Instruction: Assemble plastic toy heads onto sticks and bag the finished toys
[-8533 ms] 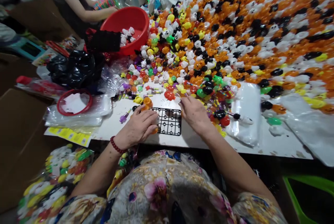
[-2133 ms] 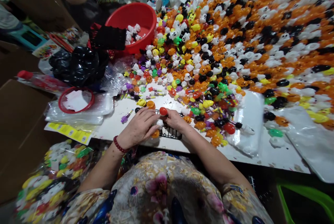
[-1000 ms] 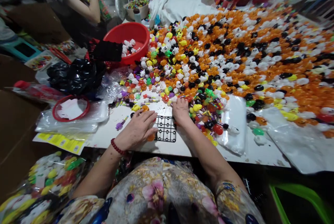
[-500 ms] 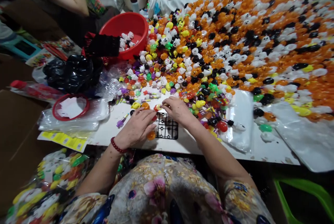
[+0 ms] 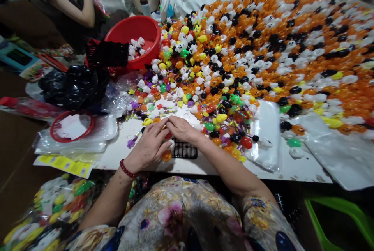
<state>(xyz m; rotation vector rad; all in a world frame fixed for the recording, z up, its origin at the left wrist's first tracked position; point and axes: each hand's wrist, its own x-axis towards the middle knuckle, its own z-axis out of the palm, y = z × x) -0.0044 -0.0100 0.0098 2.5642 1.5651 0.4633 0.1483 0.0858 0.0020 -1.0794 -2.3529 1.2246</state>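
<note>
Two hands overlap black grid, yellow sheet illegible.

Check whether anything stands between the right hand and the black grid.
Nothing visible does; the right hand is over the far side of the black grid. The left hand and an orange toy are at its left end.
</note>
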